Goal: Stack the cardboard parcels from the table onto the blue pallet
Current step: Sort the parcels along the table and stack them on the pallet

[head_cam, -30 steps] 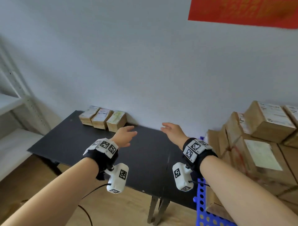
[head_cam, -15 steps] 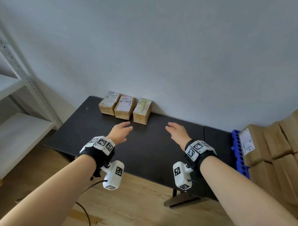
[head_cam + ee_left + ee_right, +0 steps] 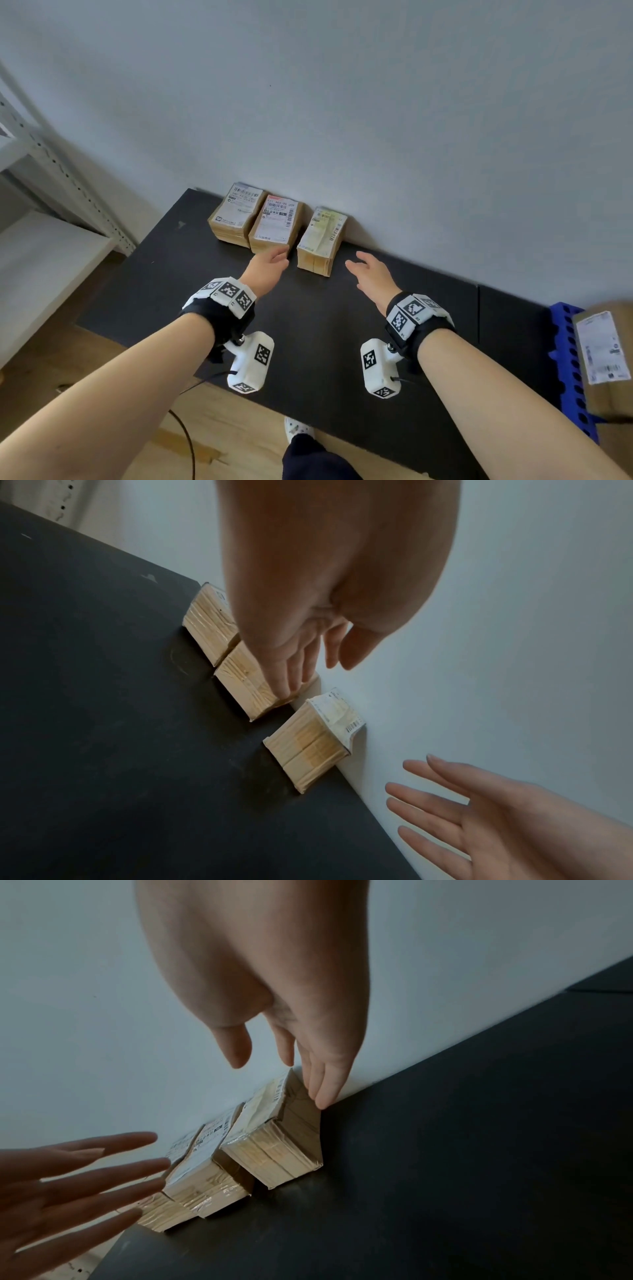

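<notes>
Against the wall: three labelled parcels (image 3: 274, 226).

A: What colour are the 3 cardboard parcels (image 3: 277, 226)?

B: Tan, each with a white printed label; the middle label (image 3: 278, 219) has a red strip and black barcodes, and the right label (image 3: 322, 228) is yellowish-green.

A: And the table (image 3: 164, 274)?

B: Matte black. The wall (image 3: 342, 102) is pale grey-blue, the pallet (image 3: 570, 356) bright blue with dark round holes.

A: The wristbands (image 3: 222, 315)?

B: Black, carrying white blocks with black-and-white square markers. The floor (image 3: 239, 428) is light wood.
</notes>
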A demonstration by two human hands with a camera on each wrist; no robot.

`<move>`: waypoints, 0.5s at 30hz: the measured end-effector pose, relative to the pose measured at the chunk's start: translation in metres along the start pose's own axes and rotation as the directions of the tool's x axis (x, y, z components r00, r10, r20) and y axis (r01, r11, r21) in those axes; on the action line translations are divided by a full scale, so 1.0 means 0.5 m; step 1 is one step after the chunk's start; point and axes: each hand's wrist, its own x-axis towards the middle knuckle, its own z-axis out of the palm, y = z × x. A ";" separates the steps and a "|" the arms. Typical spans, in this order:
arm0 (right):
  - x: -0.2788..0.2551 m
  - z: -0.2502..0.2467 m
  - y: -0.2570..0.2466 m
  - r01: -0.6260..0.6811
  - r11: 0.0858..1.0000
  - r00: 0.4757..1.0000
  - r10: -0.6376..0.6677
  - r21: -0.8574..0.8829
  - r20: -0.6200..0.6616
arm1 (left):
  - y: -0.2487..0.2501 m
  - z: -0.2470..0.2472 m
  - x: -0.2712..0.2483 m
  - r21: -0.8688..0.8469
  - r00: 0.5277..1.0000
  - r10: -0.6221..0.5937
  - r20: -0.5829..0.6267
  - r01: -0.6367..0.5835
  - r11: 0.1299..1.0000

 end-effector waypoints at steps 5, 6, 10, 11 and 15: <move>0.092 0.018 -0.016 -0.041 0.998 0.998 0.038 0.051 0.056 | 0.027 0.018 0.096 0.015 1.000 -0.024 0.021 0.023 1.000; 0.107 0.022 -0.017 -0.048 0.997 0.997 0.044 0.060 0.061 | 0.029 0.024 0.110 0.023 0.999 -0.027 0.025 0.027 0.999; 0.157 0.033 -0.017 -0.076 0.989 0.995 0.066 0.124 0.079 | 0.030 0.048 0.164 0.048 0.999 -0.026 0.036 0.024 0.999; 0.164 0.034 -0.017 -0.080 0.987 0.993 0.068 0.138 0.092 | 0.030 0.052 0.175 0.051 0.999 -0.028 0.035 0.026 0.998; 0.184 0.037 -0.013 -0.063 0.989 0.989 0.044 0.132 0.140 | 0.023 0.070 0.205 0.089 0.997 -0.051 0.053 0.047 0.995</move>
